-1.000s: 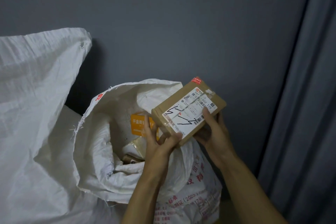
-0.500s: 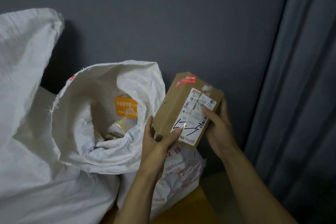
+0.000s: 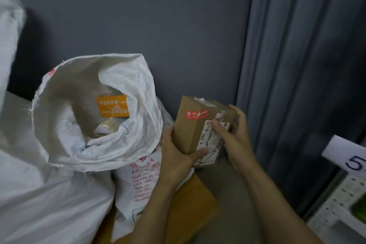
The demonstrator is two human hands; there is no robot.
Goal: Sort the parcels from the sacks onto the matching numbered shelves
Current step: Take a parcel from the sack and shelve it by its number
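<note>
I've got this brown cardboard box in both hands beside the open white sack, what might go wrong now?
The right hand covers part of the white shipping label on the small brown cardboard parcel, so its marking may be misread. The white shelf tag shows a 5 but is cut off at the frame edge; a wrong shelf is possible.

We show a dim interior under soft, even light. A grey curtain [image 3: 297, 65] hangs in vertical folds and serves as our landmark. Left of the curtain, meeting its edge, runs a plain blue-grey wall [image 3: 158, 16]. Far left of the curtain a dark shadow [image 3: 25, 61] lies on that wall. Below the curtain's left edge we see dull grey floor [image 3: 223, 180], and beside it an orange-brown flat surface [image 3: 196, 204].
</note>
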